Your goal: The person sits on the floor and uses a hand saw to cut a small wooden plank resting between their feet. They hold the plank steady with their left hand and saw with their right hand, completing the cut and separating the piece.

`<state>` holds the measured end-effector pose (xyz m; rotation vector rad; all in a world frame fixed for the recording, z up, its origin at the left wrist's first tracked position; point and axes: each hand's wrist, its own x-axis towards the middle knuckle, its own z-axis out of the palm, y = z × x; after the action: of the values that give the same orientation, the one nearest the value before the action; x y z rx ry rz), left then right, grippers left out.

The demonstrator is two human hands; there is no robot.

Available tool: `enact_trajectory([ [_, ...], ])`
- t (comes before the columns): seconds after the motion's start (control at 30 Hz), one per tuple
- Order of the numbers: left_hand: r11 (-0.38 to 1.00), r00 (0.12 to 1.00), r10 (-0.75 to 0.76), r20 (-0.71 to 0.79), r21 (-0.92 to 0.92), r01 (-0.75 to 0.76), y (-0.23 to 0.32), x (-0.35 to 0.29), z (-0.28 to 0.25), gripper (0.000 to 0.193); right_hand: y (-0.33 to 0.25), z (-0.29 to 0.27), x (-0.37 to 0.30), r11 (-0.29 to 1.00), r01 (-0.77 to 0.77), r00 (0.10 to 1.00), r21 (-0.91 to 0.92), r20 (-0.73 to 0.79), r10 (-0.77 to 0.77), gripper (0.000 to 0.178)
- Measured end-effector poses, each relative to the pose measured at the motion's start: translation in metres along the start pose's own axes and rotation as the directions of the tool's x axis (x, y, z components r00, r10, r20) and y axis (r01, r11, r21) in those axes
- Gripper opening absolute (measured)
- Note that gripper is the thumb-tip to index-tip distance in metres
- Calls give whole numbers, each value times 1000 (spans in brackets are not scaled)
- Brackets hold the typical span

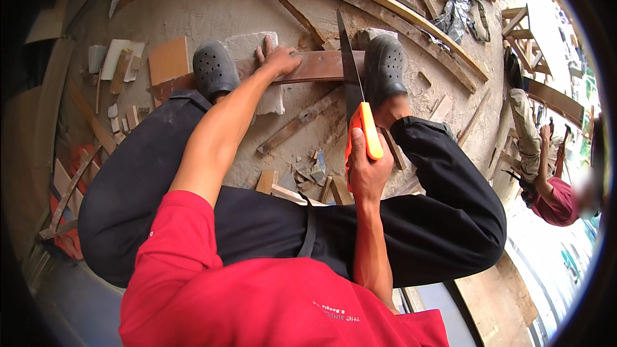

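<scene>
A reddish-brown wooden board (318,66) lies crosswise on pale concrete blocks (250,44), with my dark clogs (216,69) at either side. My left hand (280,62) bears down on the board and grips it, some fingers spread past its far edge. In my right hand (369,166) is a handsaw (364,130), its orange handle wrapped by my fingers. The saw's dark blade points away from me and crosses the board close to my right foot. From this view I cannot tell how deep the teeth sit in the wood.
Long timber strips (385,1) lie across the far floor. A loose batten (299,122) and offcuts (318,183) are between my legs. More scraps and a square board piece (168,61) lie left. At far right, another person (558,200) crouches by a wooden frame (524,35).
</scene>
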<state>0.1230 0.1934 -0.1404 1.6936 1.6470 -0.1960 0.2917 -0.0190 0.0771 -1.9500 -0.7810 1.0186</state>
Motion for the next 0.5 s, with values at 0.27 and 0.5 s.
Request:
enact_trajectory([
  [0.27,905,933,-258,-250,-400,143,63,115,-12,45,-6,-7,43,998,0,999,56,-48,3,33],
  [0.5,566,889,-451,80,-744,355,84,179,-11,50,-13,-17,66,998,-25,997,60,-75,29,30],
])
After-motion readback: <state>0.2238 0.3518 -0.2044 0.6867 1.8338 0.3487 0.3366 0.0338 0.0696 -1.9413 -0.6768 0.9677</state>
